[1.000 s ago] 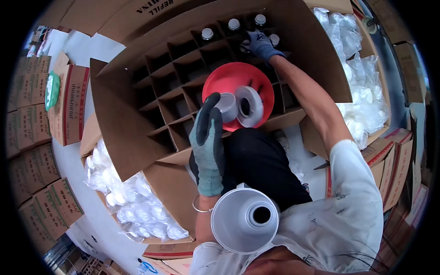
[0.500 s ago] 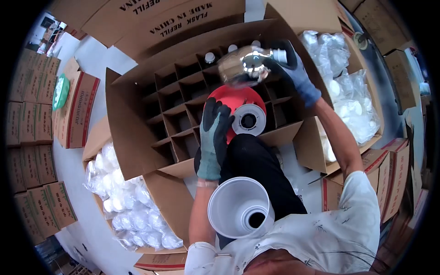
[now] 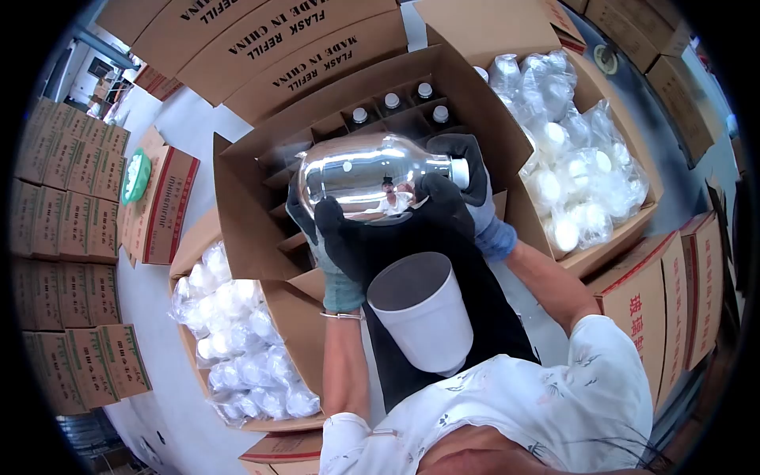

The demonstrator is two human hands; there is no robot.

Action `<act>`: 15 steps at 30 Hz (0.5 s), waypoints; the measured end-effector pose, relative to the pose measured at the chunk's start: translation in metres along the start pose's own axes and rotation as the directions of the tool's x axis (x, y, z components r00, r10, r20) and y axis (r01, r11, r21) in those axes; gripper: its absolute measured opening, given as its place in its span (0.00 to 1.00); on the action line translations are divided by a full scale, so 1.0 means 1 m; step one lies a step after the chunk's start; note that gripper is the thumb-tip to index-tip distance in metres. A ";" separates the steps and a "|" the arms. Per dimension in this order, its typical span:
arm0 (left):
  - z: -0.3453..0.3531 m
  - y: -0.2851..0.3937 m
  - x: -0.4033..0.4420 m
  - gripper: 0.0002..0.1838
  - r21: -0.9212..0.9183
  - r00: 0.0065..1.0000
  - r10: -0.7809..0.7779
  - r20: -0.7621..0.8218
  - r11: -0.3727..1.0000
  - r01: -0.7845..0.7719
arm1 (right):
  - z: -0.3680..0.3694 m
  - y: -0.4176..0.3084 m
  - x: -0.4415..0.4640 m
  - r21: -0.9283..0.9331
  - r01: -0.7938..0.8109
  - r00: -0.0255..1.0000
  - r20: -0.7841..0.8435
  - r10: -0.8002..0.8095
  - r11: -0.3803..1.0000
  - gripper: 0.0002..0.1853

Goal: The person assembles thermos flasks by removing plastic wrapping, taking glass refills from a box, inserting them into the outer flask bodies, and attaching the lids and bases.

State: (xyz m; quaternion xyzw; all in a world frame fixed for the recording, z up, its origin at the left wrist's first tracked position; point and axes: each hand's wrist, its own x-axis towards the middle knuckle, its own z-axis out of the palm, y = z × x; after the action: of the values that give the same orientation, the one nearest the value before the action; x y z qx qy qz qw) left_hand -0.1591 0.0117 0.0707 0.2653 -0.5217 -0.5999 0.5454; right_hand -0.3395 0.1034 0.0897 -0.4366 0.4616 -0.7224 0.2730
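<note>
Gloved left hand [image 3: 336, 249] and right hand [image 3: 475, 206] support a silvered flask [image 3: 356, 170] lying nearly level above the near side of the divided carton [image 3: 253, 214]. The left hand is partly closed, its fingers spread around the broad, rounded end; the right hand is more tightly curled about the narrow neck, beside the white cap [image 3: 459, 172]. Holding both ends probably balances the wide body and limits strain on the neck, since the mirrored wall appears to be thin glass. A white container [image 3: 431, 324] leans on the dark-trousered lap [image 3: 495, 317], its wide mouth tilted away from the torso, apparently kept there so that both hands can serve the flask. Beyond the flask, white-capped bottles [image 3: 392, 101] stand upright in separate compartments, an arrangement that presumably prevents knocking. Bagged white pieces lie in open cartons to either side, the left group [image 3: 237, 324] and the right group [image 3: 586, 174] both near the seated person, seemingly for easy reach. Farther left, a green bowl [image 3: 136, 178] rests on a closed carton [image 3: 172, 206].
</note>
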 end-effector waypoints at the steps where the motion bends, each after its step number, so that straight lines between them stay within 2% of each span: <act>1: 0.004 0.010 -0.004 0.26 0.045 1.000 0.024 0.001 0.999 -0.024 | 0.003 0.003 -0.007 0.015 0.043 0.998 -0.049 -0.042 0.999 0.23; 2: 0.008 0.018 -0.007 0.27 -0.115 1.000 -0.006 -0.007 0.993 0.005 | 0.004 0.007 -0.014 0.024 0.027 0.999 -0.042 -0.026 0.999 0.23; 3: 0.007 0.032 -0.009 0.25 -0.130 1.000 0.007 0.010 0.991 -0.006 | 0.005 0.010 -0.022 -0.045 0.030 0.999 0.010 -0.030 0.999 0.25; 5: -0.017 0.040 -0.004 0.23 -0.101 0.997 -0.069 -0.022 0.993 0.067 | 0.006 0.009 -0.038 -0.183 0.034 0.993 0.114 -0.013 0.983 0.27; 6: -0.028 0.048 -0.007 0.23 -0.040 0.997 -0.070 0.020 0.997 0.071 | -0.005 -0.005 -0.045 -0.188 -0.002 0.952 0.300 0.059 0.982 0.32; 7: -0.031 0.062 -0.011 0.22 0.020 0.996 -0.072 0.061 0.997 0.071 | -0.017 -0.001 -0.051 -0.018 0.002 0.912 0.410 0.006 1.000 0.33; 8: -0.030 0.078 -0.018 0.31 0.052 0.987 -0.147 0.072 0.988 0.143 | -0.031 -0.008 -0.062 -0.057 -0.093 0.912 0.395 0.108 0.994 0.34; 9: -0.044 0.078 -0.024 0.34 0.135 0.979 -0.178 0.099 0.977 0.164 | -0.047 -0.018 -0.073 -0.096 -0.185 0.902 0.379 0.208 0.978 0.35; 11: -0.052 0.087 -0.047 0.36 0.345 0.982 -0.125 0.140 0.936 0.070 | -0.075 -0.035 -0.111 -0.303 -0.225 0.861 0.383 0.334 0.926 0.36; 12: -0.066 0.082 -0.061 0.38 0.388 0.987 -0.141 0.082 0.916 0.099 | -0.090 -0.034 -0.140 -0.356 -0.131 0.838 0.459 0.295 0.925 0.38; 13: -0.079 0.083 -0.077 0.36 0.352 0.980 -0.196 0.044 0.921 0.169 | -0.098 -0.033 -0.169 -0.396 -0.032 0.804 0.535 0.259 0.918 0.40; 15: -0.107 0.076 -0.115 0.35 0.332 0.970 -0.231 -0.073 0.912 0.242 | -0.089 -0.054 -0.211 -0.491 0.058 0.755 0.591 0.284 0.869 0.44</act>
State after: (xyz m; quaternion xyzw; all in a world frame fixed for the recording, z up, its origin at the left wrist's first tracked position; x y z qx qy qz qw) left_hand -0.0051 0.0935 0.0778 0.4259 -0.5722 -0.5584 0.4235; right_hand -0.3183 0.3326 0.0415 -0.6818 0.5295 -0.3709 0.3424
